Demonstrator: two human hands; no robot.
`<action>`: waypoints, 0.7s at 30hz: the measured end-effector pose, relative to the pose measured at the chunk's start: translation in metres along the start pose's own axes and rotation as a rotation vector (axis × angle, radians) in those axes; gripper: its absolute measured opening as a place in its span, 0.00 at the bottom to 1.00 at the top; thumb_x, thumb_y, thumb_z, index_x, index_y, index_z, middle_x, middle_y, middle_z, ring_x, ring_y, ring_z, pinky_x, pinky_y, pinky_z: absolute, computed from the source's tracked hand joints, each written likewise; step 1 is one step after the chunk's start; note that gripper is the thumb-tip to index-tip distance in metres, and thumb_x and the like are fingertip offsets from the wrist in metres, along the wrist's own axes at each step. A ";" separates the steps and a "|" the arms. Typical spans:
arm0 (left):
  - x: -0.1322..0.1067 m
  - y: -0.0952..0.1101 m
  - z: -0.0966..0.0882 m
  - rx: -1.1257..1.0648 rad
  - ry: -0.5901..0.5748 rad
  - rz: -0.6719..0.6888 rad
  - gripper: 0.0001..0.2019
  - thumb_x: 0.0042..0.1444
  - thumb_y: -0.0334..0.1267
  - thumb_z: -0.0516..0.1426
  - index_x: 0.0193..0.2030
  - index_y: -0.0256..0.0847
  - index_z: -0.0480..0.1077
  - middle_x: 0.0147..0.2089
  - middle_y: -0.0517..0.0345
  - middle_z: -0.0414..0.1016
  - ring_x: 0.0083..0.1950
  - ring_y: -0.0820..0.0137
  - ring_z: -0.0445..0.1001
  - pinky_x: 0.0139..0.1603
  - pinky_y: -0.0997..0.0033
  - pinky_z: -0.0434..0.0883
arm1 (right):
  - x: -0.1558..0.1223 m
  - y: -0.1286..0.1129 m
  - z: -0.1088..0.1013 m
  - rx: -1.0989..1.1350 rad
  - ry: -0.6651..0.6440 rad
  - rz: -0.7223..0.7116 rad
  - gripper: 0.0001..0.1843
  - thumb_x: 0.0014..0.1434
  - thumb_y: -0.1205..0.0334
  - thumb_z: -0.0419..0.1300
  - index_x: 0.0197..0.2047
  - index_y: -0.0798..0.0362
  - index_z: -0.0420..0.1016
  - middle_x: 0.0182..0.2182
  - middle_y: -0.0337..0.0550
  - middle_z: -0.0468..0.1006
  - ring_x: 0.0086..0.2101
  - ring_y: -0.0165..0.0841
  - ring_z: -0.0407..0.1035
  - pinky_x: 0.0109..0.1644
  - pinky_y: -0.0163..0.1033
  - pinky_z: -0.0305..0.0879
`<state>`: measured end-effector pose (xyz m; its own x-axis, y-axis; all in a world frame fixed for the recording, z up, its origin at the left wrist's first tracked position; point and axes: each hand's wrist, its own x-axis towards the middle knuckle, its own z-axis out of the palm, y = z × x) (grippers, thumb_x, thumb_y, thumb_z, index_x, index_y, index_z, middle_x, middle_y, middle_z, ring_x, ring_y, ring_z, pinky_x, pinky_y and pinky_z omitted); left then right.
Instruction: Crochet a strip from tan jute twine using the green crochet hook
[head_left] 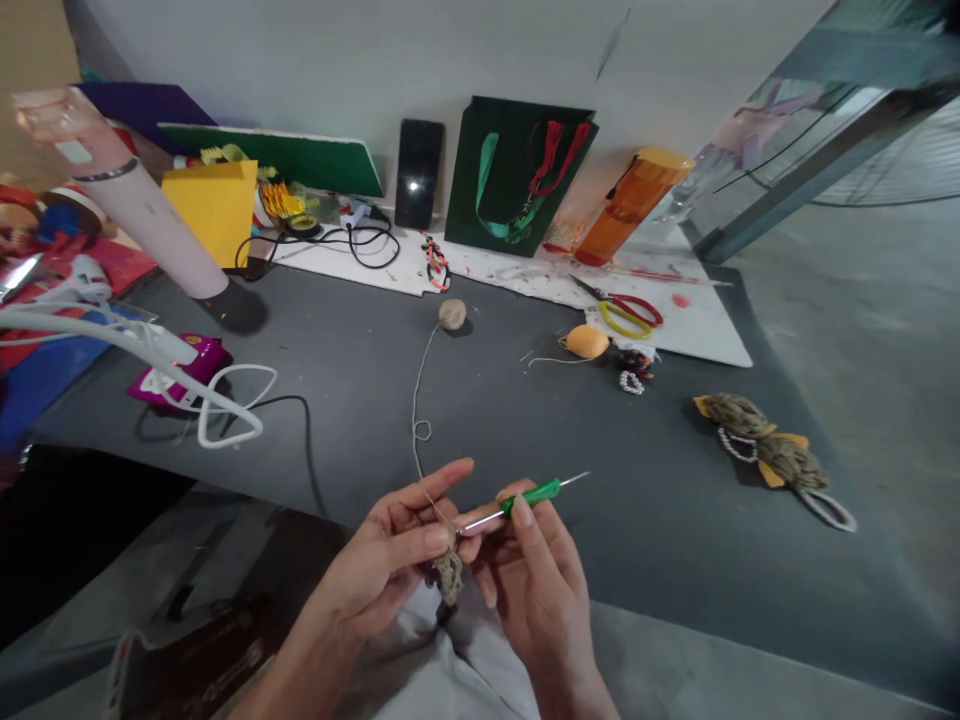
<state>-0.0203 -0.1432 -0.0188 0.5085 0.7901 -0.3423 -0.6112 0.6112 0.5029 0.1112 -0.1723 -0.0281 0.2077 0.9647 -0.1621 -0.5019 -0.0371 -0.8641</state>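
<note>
Head view: green-handled crochet hook [532,495], clasped in right hand [546,560]; long axis slants down-left to crocheted piece [448,578], pinched by left hand [394,550]; yarn strand [414,415] leads to ball [452,314] on table [360,345].

We see a smartphone [418,175] and an orange bottle [634,205] flanking a dark green gift bag [516,160], scissors [609,298] on white board [697,332].

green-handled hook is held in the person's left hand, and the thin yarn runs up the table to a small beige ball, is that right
Not quite: the head view shows the green-handled hook held in the right hand, not the left hand. The thin yarn does run up the table to a small beige ball.
</note>
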 end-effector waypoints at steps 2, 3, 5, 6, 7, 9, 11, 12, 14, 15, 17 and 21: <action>0.001 -0.002 0.003 0.015 0.041 0.019 0.28 0.43 0.34 0.73 0.54 0.45 0.80 0.29 0.63 0.74 0.29 0.76 0.73 0.32 0.76 0.72 | -0.001 0.005 0.001 -0.054 0.023 -0.078 0.13 0.62 0.49 0.66 0.36 0.50 0.76 0.22 0.38 0.80 0.18 0.29 0.73 0.15 0.28 0.64; 0.001 -0.003 0.004 0.023 0.080 0.038 0.28 0.42 0.33 0.74 0.54 0.46 0.80 0.29 0.64 0.74 0.29 0.77 0.72 0.32 0.78 0.71 | -0.002 0.007 0.001 -0.113 0.030 -0.157 0.11 0.63 0.51 0.65 0.36 0.50 0.76 0.26 0.40 0.82 0.22 0.31 0.76 0.20 0.30 0.69; 0.002 -0.004 0.007 0.041 0.156 0.090 0.27 0.42 0.33 0.74 0.52 0.48 0.81 0.30 0.64 0.74 0.29 0.79 0.71 0.33 0.80 0.70 | -0.003 0.009 -0.001 -0.274 0.009 -0.352 0.06 0.67 0.58 0.61 0.40 0.49 0.78 0.33 0.44 0.85 0.32 0.35 0.81 0.32 0.36 0.77; 0.002 -0.006 0.008 0.050 0.190 0.118 0.27 0.43 0.34 0.74 0.52 0.49 0.81 0.30 0.64 0.75 0.30 0.79 0.71 0.34 0.80 0.70 | -0.002 0.009 -0.003 -0.362 -0.026 -0.457 0.06 0.68 0.62 0.59 0.43 0.48 0.79 0.36 0.45 0.85 0.36 0.36 0.81 0.37 0.40 0.78; 0.002 -0.007 0.009 0.055 0.219 0.141 0.26 0.43 0.34 0.74 0.52 0.50 0.81 0.30 0.64 0.75 0.30 0.79 0.72 0.35 0.81 0.70 | -0.002 0.009 -0.005 -0.448 -0.076 -0.561 0.09 0.68 0.67 0.58 0.46 0.48 0.79 0.38 0.45 0.86 0.39 0.37 0.81 0.41 0.42 0.79; 0.002 -0.009 0.010 0.054 0.257 0.162 0.26 0.43 0.33 0.74 0.52 0.52 0.81 0.30 0.64 0.76 0.31 0.80 0.72 0.36 0.82 0.70 | 0.001 0.007 -0.009 -0.590 -0.174 -0.751 0.17 0.64 0.75 0.59 0.51 0.47 0.78 0.43 0.47 0.86 0.41 0.38 0.81 0.43 0.44 0.78; 0.002 -0.010 0.009 0.035 0.257 0.142 0.28 0.43 0.32 0.74 0.53 0.52 0.80 0.28 0.65 0.75 0.30 0.81 0.71 0.35 0.83 0.69 | 0.002 0.006 -0.010 -0.654 -0.215 -0.840 0.22 0.61 0.79 0.61 0.53 0.48 0.78 0.46 0.48 0.85 0.41 0.38 0.80 0.41 0.43 0.78; 0.002 -0.010 0.008 0.022 0.244 0.121 0.28 0.43 0.33 0.74 0.53 0.52 0.80 0.28 0.66 0.75 0.29 0.81 0.70 0.34 0.83 0.68 | 0.002 0.005 -0.010 -0.646 -0.204 -0.830 0.21 0.61 0.79 0.61 0.52 0.48 0.78 0.45 0.48 0.85 0.41 0.38 0.80 0.40 0.43 0.77; 0.002 -0.008 0.006 0.007 0.208 0.071 0.29 0.43 0.33 0.74 0.55 0.50 0.79 0.27 0.67 0.73 0.27 0.81 0.70 0.33 0.82 0.68 | 0.001 0.005 -0.009 -0.594 -0.150 -0.743 0.16 0.64 0.75 0.59 0.49 0.48 0.79 0.40 0.46 0.85 0.38 0.37 0.80 0.39 0.42 0.77; 0.002 -0.007 0.005 0.007 0.189 0.048 0.29 0.43 0.33 0.74 0.55 0.49 0.79 0.26 0.66 0.74 0.27 0.80 0.71 0.32 0.81 0.68 | 0.000 0.005 -0.008 -0.572 -0.116 -0.688 0.14 0.65 0.73 0.58 0.48 0.48 0.79 0.37 0.44 0.85 0.36 0.36 0.80 0.37 0.41 0.77; 0.001 -0.004 0.003 0.020 0.167 0.021 0.29 0.44 0.34 0.73 0.56 0.48 0.79 0.28 0.64 0.76 0.28 0.78 0.74 0.33 0.79 0.69 | -0.004 0.005 -0.008 -0.568 -0.030 -0.603 0.11 0.68 0.70 0.56 0.47 0.47 0.78 0.33 0.41 0.84 0.28 0.32 0.77 0.31 0.36 0.75; 0.001 0.001 -0.001 0.076 0.177 -0.001 0.26 0.44 0.35 0.73 0.53 0.44 0.80 0.31 0.60 0.79 0.36 0.71 0.79 0.38 0.76 0.71 | -0.009 0.003 -0.009 -0.484 0.033 -0.476 0.07 0.70 0.65 0.55 0.47 0.47 0.73 0.33 0.40 0.83 0.19 0.27 0.72 0.22 0.32 0.69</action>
<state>-0.0205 -0.1417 -0.0192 0.3908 0.7893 -0.4736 -0.5599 0.6122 0.5584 0.1159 -0.1832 -0.0334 0.3424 0.8965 0.2810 0.0811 0.2697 -0.9595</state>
